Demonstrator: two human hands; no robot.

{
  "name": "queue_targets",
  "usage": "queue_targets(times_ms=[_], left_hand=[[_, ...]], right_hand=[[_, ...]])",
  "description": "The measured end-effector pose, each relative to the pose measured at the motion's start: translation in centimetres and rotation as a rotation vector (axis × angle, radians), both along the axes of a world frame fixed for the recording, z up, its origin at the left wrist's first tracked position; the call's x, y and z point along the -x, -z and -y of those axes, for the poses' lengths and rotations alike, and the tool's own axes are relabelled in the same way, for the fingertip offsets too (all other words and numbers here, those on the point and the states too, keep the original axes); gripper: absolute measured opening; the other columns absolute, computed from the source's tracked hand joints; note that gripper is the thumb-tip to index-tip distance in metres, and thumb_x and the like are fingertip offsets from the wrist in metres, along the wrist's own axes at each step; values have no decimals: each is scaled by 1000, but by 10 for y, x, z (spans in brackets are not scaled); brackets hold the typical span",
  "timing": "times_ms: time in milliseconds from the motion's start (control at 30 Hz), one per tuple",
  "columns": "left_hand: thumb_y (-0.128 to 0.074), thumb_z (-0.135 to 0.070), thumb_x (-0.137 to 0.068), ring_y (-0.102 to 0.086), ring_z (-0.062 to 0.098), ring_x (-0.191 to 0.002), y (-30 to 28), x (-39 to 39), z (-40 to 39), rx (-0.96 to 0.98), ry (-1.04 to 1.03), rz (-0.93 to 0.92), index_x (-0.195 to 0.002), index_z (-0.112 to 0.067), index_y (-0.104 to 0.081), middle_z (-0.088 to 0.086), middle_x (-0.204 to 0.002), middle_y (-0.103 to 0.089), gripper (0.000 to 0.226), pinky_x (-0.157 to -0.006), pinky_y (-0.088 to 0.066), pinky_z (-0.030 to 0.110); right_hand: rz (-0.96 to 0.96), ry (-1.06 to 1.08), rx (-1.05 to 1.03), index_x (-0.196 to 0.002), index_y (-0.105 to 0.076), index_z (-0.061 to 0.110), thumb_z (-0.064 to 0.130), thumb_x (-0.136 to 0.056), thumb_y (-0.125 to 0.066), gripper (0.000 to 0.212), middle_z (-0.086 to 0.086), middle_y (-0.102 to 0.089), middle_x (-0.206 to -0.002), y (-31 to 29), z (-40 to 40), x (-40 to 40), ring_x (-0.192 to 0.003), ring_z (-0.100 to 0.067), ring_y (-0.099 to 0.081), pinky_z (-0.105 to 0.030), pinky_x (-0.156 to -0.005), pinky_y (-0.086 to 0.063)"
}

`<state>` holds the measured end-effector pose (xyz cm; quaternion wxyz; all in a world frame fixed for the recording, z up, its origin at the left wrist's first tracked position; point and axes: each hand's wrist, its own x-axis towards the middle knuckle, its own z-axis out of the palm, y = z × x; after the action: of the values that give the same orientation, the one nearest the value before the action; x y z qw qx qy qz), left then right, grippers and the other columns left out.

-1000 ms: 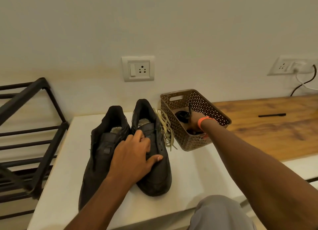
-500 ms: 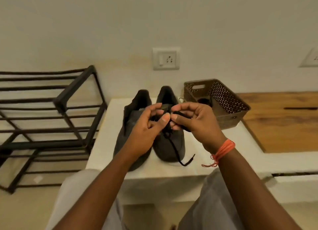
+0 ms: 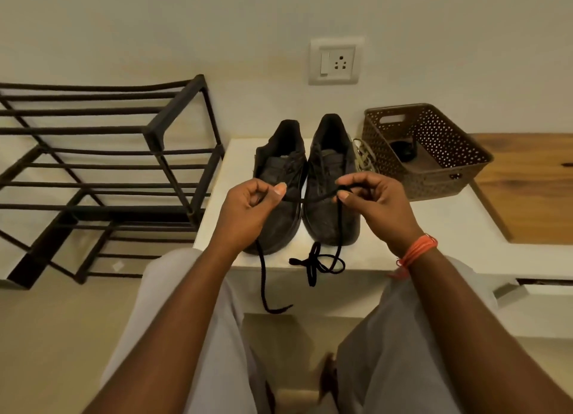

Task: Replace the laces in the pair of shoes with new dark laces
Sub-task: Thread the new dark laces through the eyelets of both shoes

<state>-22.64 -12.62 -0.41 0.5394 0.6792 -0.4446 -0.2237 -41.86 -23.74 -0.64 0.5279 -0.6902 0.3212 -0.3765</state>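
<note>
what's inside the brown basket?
Inside the brown basket, one dark bundle lies on the bare floor near the left wall, likely another lace. The near wall hides the floor just behind it.

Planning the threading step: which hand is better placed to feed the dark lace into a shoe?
Probably the left hand: its side of the dark lace hangs to a free tip; the right hand's side trails tangled.

– What do we see on the white table (image 3: pixel 434 227)?
– We see two dark shoes (image 3: pixel 328 196) side by side, a brown basket (image 3: pixel 449 178) near them, pale old laces (image 3: pixel 362 157) between.
</note>
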Motion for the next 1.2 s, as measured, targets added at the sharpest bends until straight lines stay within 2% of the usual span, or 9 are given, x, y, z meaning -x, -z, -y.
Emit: queue_targets(times_ms=[133, 300, 367, 467, 567, 700, 900, 1033, 1200], left_hand=[[-60, -54, -86, -59, 20, -77, 12, 4, 6, -54, 47, 175, -99, -23, -63, 5, -87, -62, 33, -76, -54, 37], [-54, -56, -88, -40, 9, -132, 12, 24, 12, 34, 278, 289, -143, -30, -37, -7, -144, -39, 64, -107, -39, 33], [-57, -50, -89, -60, 11, -111, 11, 32, 13, -50, 433, 97, -146, -28, -33, -1, -124, -62, 66, -95, -51, 32], [-61, -35, -91, -60, 10, -63, 8, 30, 14, -1, 357, 247, -118, -21, -61, -2, -69, -63, 31, -61, -51, 27], [-54, -30, -97, -57, 0, -65, 3, 12, 16, 125, -103, 164, -92, -19, -66, -11, -71, -60, 17, -62, -45, 15], [-48, -29, -100, -53, 11, -70, -2, -21, 7, 244, -532, -223, -100, -11, -66, 1, -76, -56, 25, -65, -47, 31], [-43, -43, -96, -38, 14, -130, 4, 8, 9, 161, -176, 540, -143, -20, -41, 2, -139, -47, 52, -108, -30, 35], [-37, -58, -95, -54, 7, -99, 17, 36, 19, 106, 222, 711, -115, -25, -61, -12, -100, -61, 46, -92, -44, 42], [-42, -35, -101, -54, 3, -67, 4, 24, 23, 211, -128, 180, -77, -23, -56, -6, -70, -55, 30, -65, -46, 18]], right_hand=[[117, -95, -195, -114, -59, 2, -7, -86, -62, 29, -11, -62, -77, 0, -4, -3, -78, -23, -68, -30, -67, -56], [219, -322, -453, -130, -43, 0, -3, -95, -45, 35, -13, -53, -71, -4, -11, -6, -49, -18, -51, -24, -41, -42], [194, -349, -415, -130, -43, -1, -1, -95, -47, 35, -14, -50, -74, -3, -10, -6, -44, -11, -43, -18, -37, -34], [97, -273, -311, -122, -49, -2, 5, -91, -59, 34, -11, -62, -76, -2, -6, -3, -59, -12, -58, -18, -51, -48], [-37, -130, -115, -111, -59, -3, 9, -87, -67, 28, -12, -58, -68, -6, 5, 8, -52, -4, -55, -13, -50, -42], [-63, -22, -40, -94, -67, -7, 8, -85, -68, 17, -7, -57, -58, -9, 19, 29, -39, 0, -44, -9, -42, -32], [16, -181, -100, -100, -70, 4, 14, -87, -61, 19, -5, -65, -68, -9, 7, 19, -45, -5, -40, -14, -42, -31], [94, -245, -133, -107, -59, -2, 4, -90, -59, 18, -3, -65, -67, -12, -1, 4, -44, -1, -47, -16, -42, -34], [56, -117, -103, -100, -58, -5, 1, -89, -61, 14, -14, -56, -65, -15, 13, 15, -40, 0, -45, -10, -43, -32]])
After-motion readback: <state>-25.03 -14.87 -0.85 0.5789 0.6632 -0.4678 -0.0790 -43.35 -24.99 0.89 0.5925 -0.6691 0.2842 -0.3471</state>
